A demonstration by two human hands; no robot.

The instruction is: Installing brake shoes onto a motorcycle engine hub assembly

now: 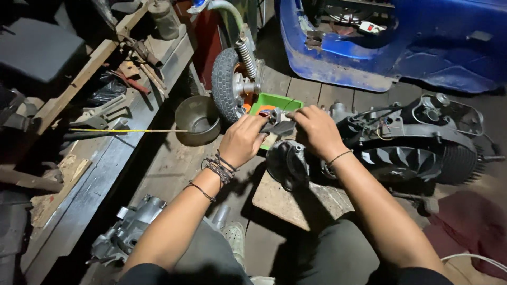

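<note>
Dark metal, the small part (278,126) lay between your hands over the board's (301,203) far edge, long axis running across. Your left hand (243,140) and right hand (316,129) both closed on it, equally near, beside the green tray (266,103).

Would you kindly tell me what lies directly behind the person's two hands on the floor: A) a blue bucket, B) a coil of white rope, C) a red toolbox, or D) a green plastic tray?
D: a green plastic tray lies just beyond the left hand and right hand, beside the small wheel and the round metal bowl.
</note>
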